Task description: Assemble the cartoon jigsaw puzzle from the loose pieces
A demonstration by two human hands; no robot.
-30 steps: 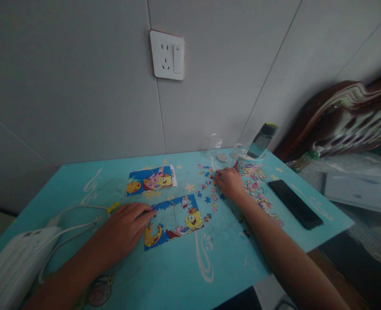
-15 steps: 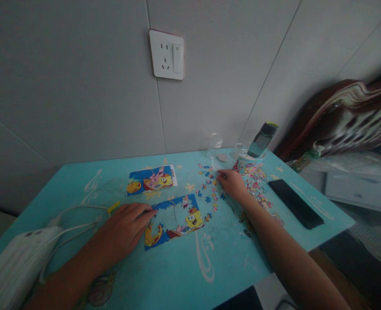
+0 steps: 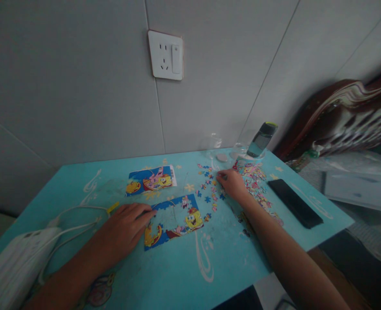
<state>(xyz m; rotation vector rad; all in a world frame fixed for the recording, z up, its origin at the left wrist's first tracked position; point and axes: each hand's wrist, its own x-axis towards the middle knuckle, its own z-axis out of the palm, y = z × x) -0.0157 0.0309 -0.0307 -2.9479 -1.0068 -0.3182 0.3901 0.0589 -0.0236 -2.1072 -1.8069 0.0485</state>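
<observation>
- Head view: I am looking down at a turquoise table (image 3: 174,275), its far edge running along a grey wall (image 3: 96,86).
- The partly built jigsaw (image 3: 195,219) is lying flat near the middle of the table, its blue and yellow border surrounding a turquoise gap.
- I am resting the left hand (image 3: 130,226) palm down, fingers close together and nearly straight, fingertips at the jigsaw's left edge; whether they are pinning it, I cannot tell.
- I am holding the right hand (image 3: 233,182) low, toward the far edge, thumb and fingertips drawn into a narrow pinch; I cannot tell whether a piece is between them.
- Loose pieces (image 3: 208,199) are lying scattered between that hand and the jigsaw; a denser heap (image 3: 256,187) is spreading to the hand's right.
- A printed picture card (image 3: 151,178) is lying beyond the jigsaw, nearer the far edge.
- A black phone-like slab (image 3: 295,203) is lying by the right edge; a dark-lidded bottle (image 3: 261,141) is standing by the far right corner.
- A white power strip (image 3: 19,262) is sitting toward the left edge.
</observation>
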